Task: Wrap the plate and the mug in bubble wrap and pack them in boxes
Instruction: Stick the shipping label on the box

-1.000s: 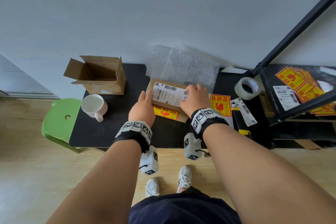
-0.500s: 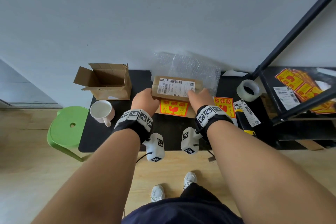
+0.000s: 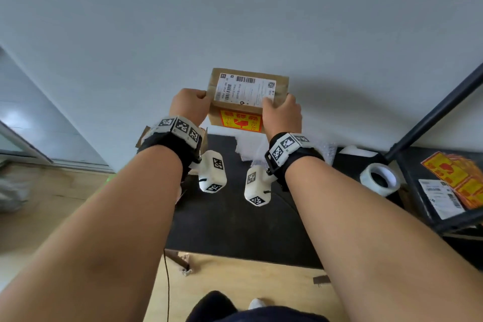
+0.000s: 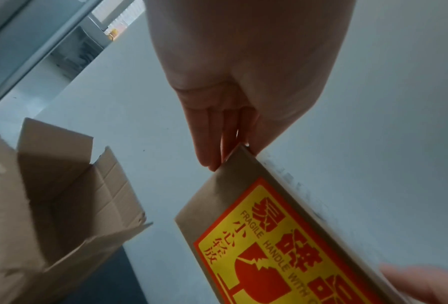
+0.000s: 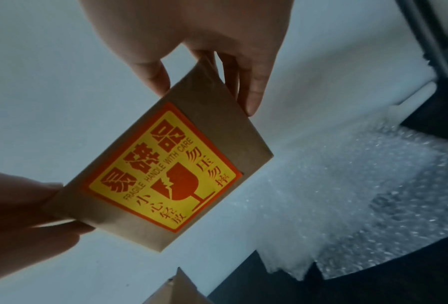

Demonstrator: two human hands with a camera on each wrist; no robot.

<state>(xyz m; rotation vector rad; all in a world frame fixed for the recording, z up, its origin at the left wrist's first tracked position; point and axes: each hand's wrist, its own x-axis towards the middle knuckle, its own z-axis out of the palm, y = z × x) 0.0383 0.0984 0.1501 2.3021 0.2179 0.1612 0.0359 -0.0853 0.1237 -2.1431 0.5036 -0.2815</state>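
Note:
A sealed brown box (image 3: 248, 98) hangs in the air above the black table (image 3: 235, 225), in front of the wall. It bears a white shipping label on top and a yellow-red fragile sticker (image 5: 165, 168) on its front face. My left hand (image 3: 201, 98) grips its left end, fingers (image 4: 212, 139) along the side. My right hand (image 3: 271, 104) pinches the right end between thumb and fingers (image 5: 251, 92). An open empty cardboard box (image 4: 61, 195) stands at the table's left, mostly hidden behind my left wrist in the head view. No mug or plate shows.
Crumpled bubble wrap (image 5: 373, 185) lies on the table against the wall, below the lifted box. A roll of clear tape (image 3: 380, 179) sits at the table's right. A black shelf frame (image 3: 444, 102) on the right holds fragile stickers (image 3: 454, 175) and labels.
Both hands have lifted the sealed box off the table and raised it up in front of the wall. The head view has tilted, and the mug and stool have left the picture.

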